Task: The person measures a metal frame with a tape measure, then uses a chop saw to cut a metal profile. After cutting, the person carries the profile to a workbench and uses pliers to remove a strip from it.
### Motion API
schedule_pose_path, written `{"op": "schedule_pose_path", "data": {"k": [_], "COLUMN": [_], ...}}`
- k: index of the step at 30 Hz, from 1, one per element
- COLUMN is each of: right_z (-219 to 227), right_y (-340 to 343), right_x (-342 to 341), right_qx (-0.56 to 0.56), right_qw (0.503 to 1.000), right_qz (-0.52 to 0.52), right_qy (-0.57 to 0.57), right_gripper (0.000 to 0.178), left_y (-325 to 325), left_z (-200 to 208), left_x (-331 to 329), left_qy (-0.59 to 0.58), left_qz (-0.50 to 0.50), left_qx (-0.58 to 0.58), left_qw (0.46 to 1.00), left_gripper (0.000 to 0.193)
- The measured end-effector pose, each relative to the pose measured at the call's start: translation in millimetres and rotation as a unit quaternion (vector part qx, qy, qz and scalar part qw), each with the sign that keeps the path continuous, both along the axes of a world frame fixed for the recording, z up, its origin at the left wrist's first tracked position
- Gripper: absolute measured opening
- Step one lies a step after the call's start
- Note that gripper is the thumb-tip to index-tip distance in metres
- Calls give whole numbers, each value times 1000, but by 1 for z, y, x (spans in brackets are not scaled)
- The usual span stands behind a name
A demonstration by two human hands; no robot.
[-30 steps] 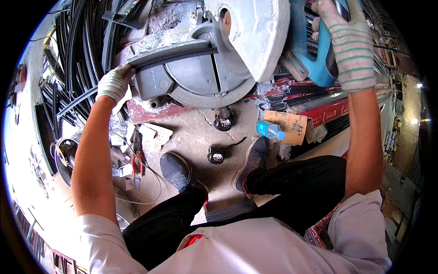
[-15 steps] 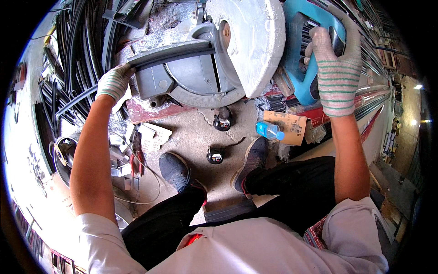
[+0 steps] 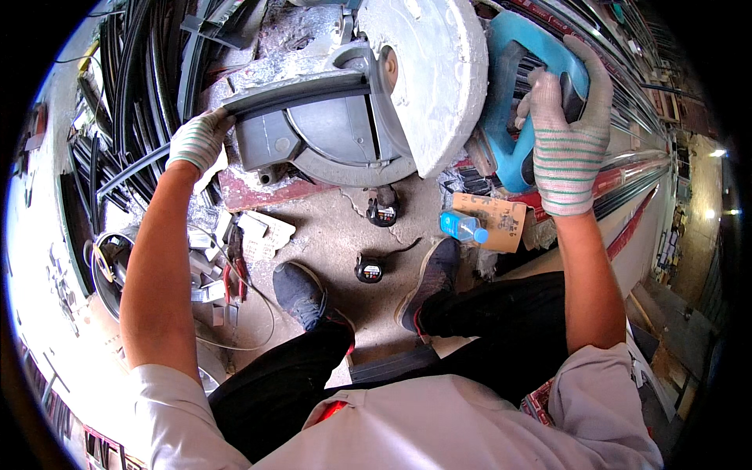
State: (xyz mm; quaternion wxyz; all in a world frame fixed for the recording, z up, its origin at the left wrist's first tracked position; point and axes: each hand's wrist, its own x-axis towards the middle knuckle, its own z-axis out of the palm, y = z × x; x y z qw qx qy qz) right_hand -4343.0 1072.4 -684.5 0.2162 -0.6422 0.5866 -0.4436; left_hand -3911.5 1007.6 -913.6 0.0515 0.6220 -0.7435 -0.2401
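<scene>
Up at the top right, the right hand [image 3: 568,149], in a striped knit glove, is clenched around the blue handle [image 3: 509,102] of a chop saw, fingers wrapped over the top of it. Just to the left of that grip sits the saw's pale, dust-coated blade guard [image 3: 435,74], a big rounded shield that tilts toward the person. Left of the guard lies the grey round saw base [image 3: 337,141], and across it runs a dark metal profile [image 3: 294,92], a long strip laid roughly level.

The left hand [image 3: 197,142], also gloved, is closed on the left end of that profile, pressing it where it overhangs the base. Further left of this grip a heap of black profiles and tubes [image 3: 129,102] is stacked along the floor, and some curve past the wrist.

Below the right grip, close to the forearm, a clear plastic bottle with a blue cap [image 3: 464,227] lies on a piece of brown cardboard [image 3: 489,221]. Long red and silver bars [image 3: 627,176] run off to the right beside that hand.

Between the two grips and lower down, on the bare concrete floor [image 3: 329,235], are two small black tape measures [image 3: 369,270], one nearer the saw and one between the person's dark shoes [image 3: 301,294]. Off-cuts of light metal [image 3: 207,262] and red-handled pliers [image 3: 235,278] lie under the left forearm.
</scene>
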Motion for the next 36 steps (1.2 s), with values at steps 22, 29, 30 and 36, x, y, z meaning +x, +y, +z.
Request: {"op": "schedule_pose_path", "data": {"k": [22, 29, 30, 36], "right_z": [-21, -20, -22, -23], "right_y": [7, 8, 9, 9], "right_x": [-18, -16, -18, -18], "right_qx": [-62, -57, -54, -61], "right_qw": [988, 989, 989, 989], "right_qz": [-13, -7, -6, 0], "right_qy": [143, 136, 138, 134], "right_gripper": [46, 46, 47, 48], "left_y": [1, 0, 0, 0], "left_z": [0, -3, -2, 0], "left_x": [-2, 1, 0, -1], "left_qy": [-16, -20, -20, -11], "left_qz": [18, 5, 1, 14], "left_qx": [-7, -14, -15, -9], "left_qw": [1000, 1000, 1000, 1000], "left_gripper": [32, 31, 31, 31]}}
